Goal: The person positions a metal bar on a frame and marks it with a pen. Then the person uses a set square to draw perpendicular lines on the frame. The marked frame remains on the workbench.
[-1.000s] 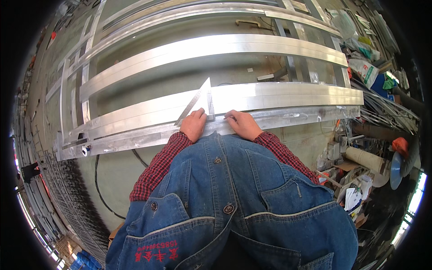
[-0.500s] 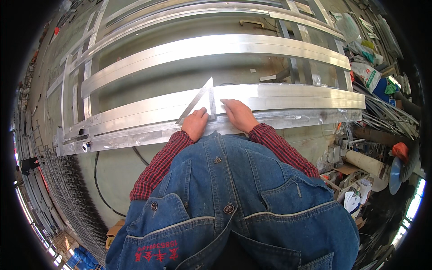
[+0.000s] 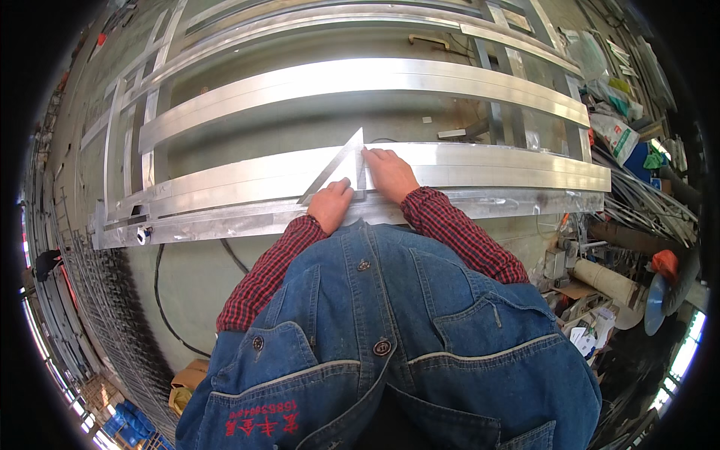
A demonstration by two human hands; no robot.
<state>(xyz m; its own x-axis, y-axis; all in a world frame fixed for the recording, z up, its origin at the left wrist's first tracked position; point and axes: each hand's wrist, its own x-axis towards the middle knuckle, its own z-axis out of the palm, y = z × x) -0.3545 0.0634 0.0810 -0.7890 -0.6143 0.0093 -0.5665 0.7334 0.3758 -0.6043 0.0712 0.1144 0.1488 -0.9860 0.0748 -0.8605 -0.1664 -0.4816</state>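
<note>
A hollow triangular metal set square (image 3: pixel 331 167) lies on the nearest flat aluminium bar (image 3: pixel 487 165). My left hand (image 3: pixel 330 205) grips the square's near part, fingers together on it. Along the square's upright edge, my right hand (image 3: pixel 391 175) rests on the bar with its thumb and fingers drawn together in a pinch. Whatever lies in that pinch, if anything, is hidden or too small to make out. Beneath and in front of the flat bar runs another metal profile (image 3: pixel 262 223), close to my body.
A second flat bar (image 3: pixel 390 73) lies farther off, parallel, across crosswise metal pieces. Bags (image 3: pixel 619 135), bundled metal strips (image 3: pixel 652 199) and a cardboard tube (image 3: pixel 607 277) crowd the right side. A black cable (image 3: pixel 157 292) runs over the floor at left.
My right hand has slid away from me along the square's upright edge, toward its tip. My left hand stays on the square. The whole view has shifted slightly.
</note>
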